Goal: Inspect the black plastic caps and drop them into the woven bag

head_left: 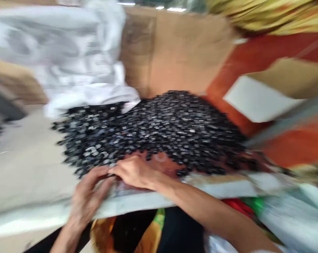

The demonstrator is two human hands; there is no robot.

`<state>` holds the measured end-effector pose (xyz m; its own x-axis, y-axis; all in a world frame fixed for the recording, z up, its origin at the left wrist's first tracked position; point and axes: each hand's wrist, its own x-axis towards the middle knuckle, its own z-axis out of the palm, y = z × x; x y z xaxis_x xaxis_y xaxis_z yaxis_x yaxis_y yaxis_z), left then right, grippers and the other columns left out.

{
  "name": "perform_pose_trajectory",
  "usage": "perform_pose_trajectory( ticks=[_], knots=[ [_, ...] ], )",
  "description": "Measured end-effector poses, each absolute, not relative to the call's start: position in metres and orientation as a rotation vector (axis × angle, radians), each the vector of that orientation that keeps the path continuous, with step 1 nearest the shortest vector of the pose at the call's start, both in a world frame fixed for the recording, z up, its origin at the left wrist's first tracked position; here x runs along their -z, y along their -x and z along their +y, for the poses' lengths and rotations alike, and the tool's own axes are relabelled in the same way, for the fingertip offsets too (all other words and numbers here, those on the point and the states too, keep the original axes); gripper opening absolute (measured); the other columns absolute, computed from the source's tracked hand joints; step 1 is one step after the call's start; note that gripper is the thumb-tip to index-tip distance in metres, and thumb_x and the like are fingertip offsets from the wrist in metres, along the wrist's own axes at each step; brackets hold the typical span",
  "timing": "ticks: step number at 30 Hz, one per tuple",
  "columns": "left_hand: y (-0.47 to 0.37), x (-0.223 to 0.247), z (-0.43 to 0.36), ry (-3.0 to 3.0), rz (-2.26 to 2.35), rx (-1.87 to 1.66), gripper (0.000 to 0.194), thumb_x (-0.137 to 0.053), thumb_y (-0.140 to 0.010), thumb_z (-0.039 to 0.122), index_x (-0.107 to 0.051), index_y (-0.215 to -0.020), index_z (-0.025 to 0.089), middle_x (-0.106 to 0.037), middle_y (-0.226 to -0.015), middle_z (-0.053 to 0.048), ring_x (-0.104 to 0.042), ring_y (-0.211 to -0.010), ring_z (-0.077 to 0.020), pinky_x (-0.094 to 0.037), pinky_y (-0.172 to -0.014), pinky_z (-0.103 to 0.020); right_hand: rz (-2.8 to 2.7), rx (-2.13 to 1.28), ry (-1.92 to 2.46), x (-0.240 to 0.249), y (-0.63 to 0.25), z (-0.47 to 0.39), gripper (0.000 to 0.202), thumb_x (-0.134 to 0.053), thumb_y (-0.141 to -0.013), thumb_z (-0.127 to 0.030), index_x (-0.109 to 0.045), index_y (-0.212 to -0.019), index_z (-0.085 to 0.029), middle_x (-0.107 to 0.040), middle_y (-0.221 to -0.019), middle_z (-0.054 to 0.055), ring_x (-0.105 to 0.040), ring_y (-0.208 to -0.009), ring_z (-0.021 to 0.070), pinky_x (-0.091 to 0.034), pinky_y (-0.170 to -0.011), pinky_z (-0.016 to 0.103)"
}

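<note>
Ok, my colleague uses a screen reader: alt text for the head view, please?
A person's left hand and right hand meet near the front edge of a tabletop, before a heap of small black pieces; blur hides whether they hold anything. Behind the heap are crumpled white material, on the left, and brown cardboard.

In a single head-worn view, we look forward and down, at close range, over the left hand [85, 196] and right hand [134, 172], the counter [27, 168] reaching away beyond them.
</note>
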<state>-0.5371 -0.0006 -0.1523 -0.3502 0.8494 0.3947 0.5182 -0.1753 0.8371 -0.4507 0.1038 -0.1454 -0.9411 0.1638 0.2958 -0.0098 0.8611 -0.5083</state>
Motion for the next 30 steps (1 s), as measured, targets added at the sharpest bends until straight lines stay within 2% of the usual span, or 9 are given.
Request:
perform_pose_trajectory(
  ticks=[4,9,11,14,16,18,22,27,30],
  knots=[
    [0.578,0.150,-0.065,-1.358,2.025,-1.553,0.020,-0.073,-0.096,0.038,-0.072,-0.107,0.022,-0.077,-0.107,-0.006,-0.076,-0.098,-0.0208,-0.066,-0.088,-0.035,-2.428,-1.004,0.112,0.153,0.450,0.102,0.027,-0.057,-0.105,-0.023,-0.070,-0.082,-0.021,-0.062,-0.067,-0.002,-0.059,-0.063,0.0139,-0.040,-0.062,0.026],
    [0.583,0.159,-0.072,-1.336,2.013,-1.555,0.017,-0.071,-0.096,0.028,-0.072,-0.112,0.023,-0.076,-0.113,-0.005,-0.074,-0.100,-0.0187,-0.063,-0.091,-0.033,-2.459,-1.071,0.115,0.150,0.449,0.097,0.038,-0.057,-0.105,-0.025,-0.053,-0.067,-0.022,-0.052,-0.061,-0.003,-0.050,-0.059,0.0140,-0.039,-0.062,0.028],
    [0.582,0.162,-0.072,-1.349,2.012,-1.546,0.017,-0.070,-0.097,0.027,-0.072,-0.114,0.024,-0.076,-0.115,-0.005,-0.074,-0.102,-0.0189,-0.062,-0.092,-0.033,-2.451,-1.050,0.157,0.153,0.450,0.097,0.037,-0.060,-0.105,-0.029,-0.056,-0.068,-0.022,-0.054,-0.061,-0.002,-0.051,-0.059,0.0148,-0.042,-0.063,0.029],
    [0.583,0.165,-0.074,-1.358,2.000,-1.547,0.016,-0.069,-0.098,0.027,-0.071,-0.114,0.024,-0.076,-0.117,-0.006,-0.074,-0.106,-0.0199,-0.061,-0.094,-0.033,-2.365,-1.123,0.202,0.158,0.452,0.098,0.009,-0.069,-0.100,-0.032,-0.070,-0.096,-0.024,-0.068,-0.076,0.000,-0.061,-0.067,0.0168,-0.048,-0.066,0.029],
    [0.583,0.165,-0.074,-1.373,1.984,-1.544,0.016,-0.069,-0.099,0.026,-0.071,-0.115,0.024,-0.075,-0.116,-0.006,-0.074,-0.106,-0.0195,-0.061,-0.094,-0.033,-2.340,-1.139,0.163,0.161,0.453,0.099,0.011,-0.069,-0.101,-0.031,-0.072,-0.108,-0.024,-0.072,-0.083,0.002,-0.064,-0.071,0.0174,-0.051,-0.070,0.029],
    [0.583,0.164,-0.074,-1.404,1.981,-1.547,0.016,-0.069,-0.099,0.023,-0.070,-0.115,0.024,-0.075,-0.116,-0.005,-0.073,-0.105,-0.0185,-0.060,-0.093,-0.032,-2.366,-1.101,0.123,0.164,0.454,0.099,0.012,-0.064,-0.104,-0.032,-0.072,-0.099,-0.023,-0.071,-0.079,0.002,-0.063,-0.068,0.0169,-0.050,-0.070,0.029],
    [0.582,0.160,-0.073,-1.479,1.971,-1.519,0.014,-0.069,-0.098,0.022,-0.070,-0.112,0.023,-0.076,-0.112,-0.005,-0.073,-0.103,-0.0183,-0.059,-0.095,-0.033,-2.400,-0.987,0.150,0.167,0.455,0.098,0.042,-0.049,-0.110,-0.033,-0.059,-0.071,-0.023,-0.057,-0.061,-0.001,-0.053,-0.057,0.0148,-0.042,-0.062,0.029],
    [0.581,0.160,-0.073,-1.314,1.993,-1.546,0.017,-0.069,-0.097,0.023,-0.070,-0.113,0.022,-0.076,-0.113,-0.005,-0.073,-0.102,-0.0189,-0.060,-0.092,-0.033,-2.381,-1.035,0.144,0.158,0.450,0.095,0.016,-0.061,-0.103,-0.033,-0.069,-0.094,-0.021,-0.064,-0.072,0.000,-0.058,-0.065,0.0155,-0.045,-0.067,0.028],
    [0.581,0.160,-0.074,-1.272,1.978,-1.561,0.016,-0.069,-0.097,0.025,-0.071,-0.112,0.022,-0.077,-0.112,-0.004,-0.074,-0.097,-0.0180,-0.060,-0.090,-0.032,-2.425,-0.987,0.078,0.155,0.447,0.094,0.038,-0.060,-0.104,-0.033,-0.057,-0.068,-0.021,-0.053,-0.060,-0.002,-0.049,-0.057,0.0135,-0.039,-0.060,0.029]
  ],
)
